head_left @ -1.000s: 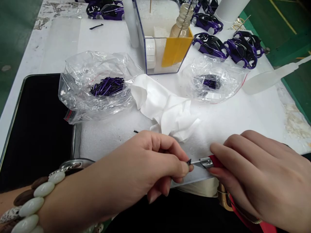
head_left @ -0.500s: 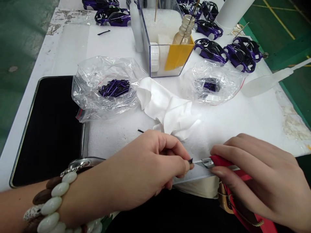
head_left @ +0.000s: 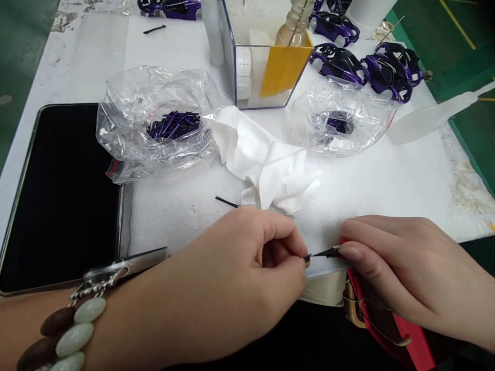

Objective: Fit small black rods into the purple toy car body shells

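Note:
Pinched between the thumb and forefinger of my left hand (head_left: pixel 266 263) is a small dark purple part (head_left: pixel 307 258), mostly hidden by the fingertips. My right hand (head_left: pixel 406 273) is closed round a utility knife (head_left: pixel 333 252) with a red handle, largely covered by my fingers. Its blade tip points left, very close to the part; whether they touch I cannot tell. Just beyond my left hand, a thin black stick-like piece (head_left: pixel 227 201) lies beside a crumpled white cloth (head_left: pixel 270 170).
Plastic bags with purple pieces lie left (head_left: pixel 170 126) and right (head_left: pixel 340 123). Between them stands a clear box (head_left: pixel 253 100) holding a bottle (head_left: pixel 294 26). Purple toy car bodies (head_left: pixel 390 72), a squeeze bottle (head_left: pixel 425 121) and a black tablet (head_left: pixel 62 196) are around.
The knife has rolled in my right hand, so its blade now looks dark and narrow. My left hand keeps its pinch. The whole view has shifted slightly.

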Tool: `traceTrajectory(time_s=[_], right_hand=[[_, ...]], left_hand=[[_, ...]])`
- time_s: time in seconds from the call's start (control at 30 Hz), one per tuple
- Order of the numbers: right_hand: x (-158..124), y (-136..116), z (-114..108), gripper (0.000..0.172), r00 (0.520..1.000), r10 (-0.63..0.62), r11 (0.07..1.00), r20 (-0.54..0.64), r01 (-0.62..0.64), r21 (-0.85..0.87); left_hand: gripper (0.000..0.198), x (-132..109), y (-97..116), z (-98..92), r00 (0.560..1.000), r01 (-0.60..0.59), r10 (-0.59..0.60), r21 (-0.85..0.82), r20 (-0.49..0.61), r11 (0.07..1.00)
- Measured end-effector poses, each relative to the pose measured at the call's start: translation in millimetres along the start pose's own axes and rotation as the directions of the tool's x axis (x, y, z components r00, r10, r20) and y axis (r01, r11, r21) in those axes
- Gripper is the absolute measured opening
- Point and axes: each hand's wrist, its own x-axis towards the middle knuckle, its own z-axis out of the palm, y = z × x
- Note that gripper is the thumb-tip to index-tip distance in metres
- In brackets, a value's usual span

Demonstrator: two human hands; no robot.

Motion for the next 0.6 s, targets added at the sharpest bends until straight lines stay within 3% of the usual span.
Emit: traceTrajectory(time_s=[0.6], right_hand=[[-6.0, 0.9, 7.2, 0.035, 0.997, -0.025, 0.995, -0.069, 0.018, -0.097]], left_hand=[[0.020, -2.6, -11.9, 0.1, 1.000, 0.017, -0.017, 0.011, 0.019, 1.000]])
